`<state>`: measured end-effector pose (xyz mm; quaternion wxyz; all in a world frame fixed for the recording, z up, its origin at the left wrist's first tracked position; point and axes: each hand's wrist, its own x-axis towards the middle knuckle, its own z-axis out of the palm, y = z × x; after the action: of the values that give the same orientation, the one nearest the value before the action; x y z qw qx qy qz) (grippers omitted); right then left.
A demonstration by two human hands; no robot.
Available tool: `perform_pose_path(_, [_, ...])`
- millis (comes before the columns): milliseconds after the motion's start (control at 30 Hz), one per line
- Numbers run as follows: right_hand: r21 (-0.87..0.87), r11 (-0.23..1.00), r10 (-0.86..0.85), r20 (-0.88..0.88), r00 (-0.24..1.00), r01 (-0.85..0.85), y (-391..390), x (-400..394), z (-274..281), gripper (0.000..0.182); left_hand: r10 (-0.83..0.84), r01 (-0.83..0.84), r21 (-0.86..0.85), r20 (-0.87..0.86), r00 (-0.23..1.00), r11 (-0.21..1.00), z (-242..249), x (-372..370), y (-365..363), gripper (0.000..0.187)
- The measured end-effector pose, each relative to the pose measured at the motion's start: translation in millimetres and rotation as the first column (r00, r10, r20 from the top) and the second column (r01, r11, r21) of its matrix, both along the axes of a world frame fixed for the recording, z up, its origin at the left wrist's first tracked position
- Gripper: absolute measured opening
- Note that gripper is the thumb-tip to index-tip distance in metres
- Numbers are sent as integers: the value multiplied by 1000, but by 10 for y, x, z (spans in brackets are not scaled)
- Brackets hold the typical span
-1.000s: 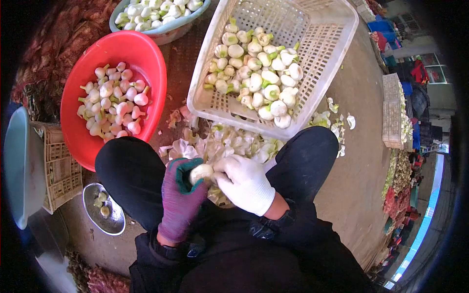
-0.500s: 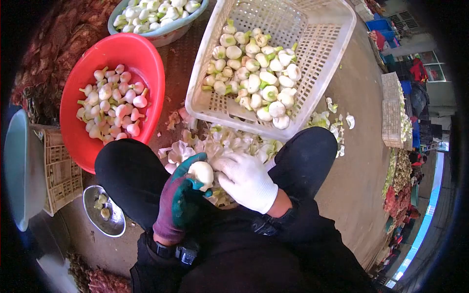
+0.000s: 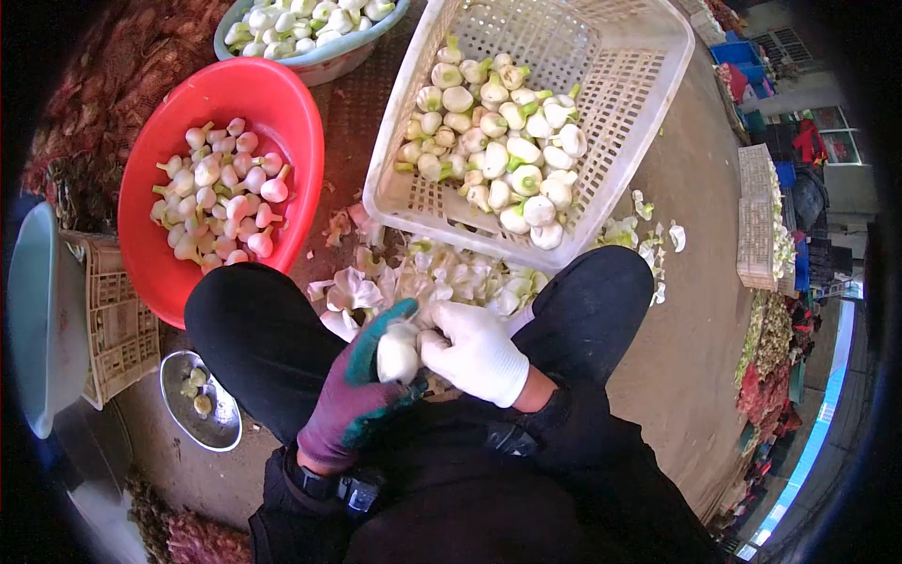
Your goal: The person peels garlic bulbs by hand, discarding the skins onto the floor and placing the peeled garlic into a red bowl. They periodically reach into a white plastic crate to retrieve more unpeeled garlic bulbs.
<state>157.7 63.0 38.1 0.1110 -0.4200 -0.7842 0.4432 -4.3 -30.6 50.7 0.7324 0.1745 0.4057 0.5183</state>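
My left hand (image 3: 355, 390), in a purple and green glove, grips a white garlic bulb (image 3: 397, 353) between my knees. The fingers of my right hand (image 3: 477, 352), in a white glove, pinch the bulb's top right side. Loose white garlic skins (image 3: 427, 280) lie on the ground just beyond both hands. A white plastic basket (image 3: 615, 103) with several green-stemmed bulbs stands ahead. To the left, a red basin (image 3: 254, 99) holds several pinkish peeled bulbs.
A pale blue bowl (image 3: 315, 58) of bulbs sits at the top. A small metal dish (image 3: 199, 415) lies by my left knee, beside a beige crate (image 3: 117, 324) and a light blue tub (image 3: 42, 320). More crates (image 3: 754, 211) of produce line the right side.
My left hand has turned the bulb from lying flat to standing more upright, showing the green palm. My right hand has shifted its fingers closer onto the bulb's top.
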Motion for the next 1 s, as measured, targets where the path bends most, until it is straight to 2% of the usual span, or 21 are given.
perform_pose_path(33, [-115,993,4,72,997,4,3,24,23,13,-3,3,-2,0,1000,1000,-11,9,-14,73])
perform_pose_path(67, [-116,993,4,72,997,4,5,45,63,13,-11,11,-5,-53,999,1000,-19,20,-18,76])
perform_pose_path(133, [-400,916,-57,-105,993,11,23,57,198,14,-17,17,-3,-108,994,1000,-48,27,-9,80])
perform_pose_path(167, [-491,871,-31,-73,997,-9,23,44,299,15,-22,32,37,-250,968,999,-75,39,-13,80])
perform_pose_path(200, [-84,991,87,-179,980,-104,-53,92,74,14,-21,55,77,-386,922,996,-98,48,-11,81])
perform_pose_path(300, [43,997,67,-233,970,-59,-56,74,64,16,65,-2,145,-430,901,989,-132,89,34,80])
perform_pose_path(333, [37,999,18,-153,988,-13,-43,85,-8,15,60,3,147,-426,903,989,-133,119,29,80])
perform_pose_path(400, [38,999,-25,-76,997,27,10,102,-54,15,192,-156,167,-228,954,973,-138,163,42,76])
perform_pose_path(467, [-241,965,-130,-111,985,101,10,114,67,14,176,-153,126,-194,965,980,-31,141,86,71])
perform_pose_path(500, [-180,982,-76,-117,990,54,12,99,155,12,166,-152,94,-158,974,984,4,131,108,67])
perform_pose_path(533, [-22,1000,-13,-253,967,8,-19,77,172,11,169,-156,93,-157,973,983,-22,128,111,67])
perform_pose_path(600, [-111,994,-3,-184,983,-17,-16,45,198,12,79,-87,-123,-73,994,989,-88,109,132,58])
perform_pose_path(667, [-361,929,-145,-172,974,74,41,126,77,16,100,-105,-105,-44,994,989,-76,132,186,53])
perform_pose_path(700, [-403,909,-233,-287,929,103,41,153,8,21,119,-121,-33,-51,992,992,-142,126,194,55])
perform_pose_path(733, [-542,833,-385,-416,824,116,75,107,81,28,132,-131,33,-57,990,991,-185,119,187,56])
perform_pose_path(767, [-732,673,-561,-411,718,106,166,114,214,30,249,-230,-107,229,941,967,-193,132,213,61])
perform_pose_path(800, [-876,479,-717,-355,600,55,279,170,310,32,252,-231,-114,229,940,966,-199,96,244,61])
perform_pose_path(867, [-882,470,-732,-369,573,33,401,293,206,33,281,-260,-111,473,835,959,-179,-17,315,65])
perform_pose_path(933, [-875,484,-692,-394,605,-17,557,465,-105,44,298,-313,-55,497,815,948,-216,-202,369,69])
perform_pose_path(967, [-625,776,-246,-180,952,82,673,528,-288,39,400,-454,-52,570,718,889,-156,-312,448,69])
perform_pose_path(1000, [-301,952,149,279,949,-61,758,557,-370,35,483,-583,-65,640,598,810,-65,-431,522,69])
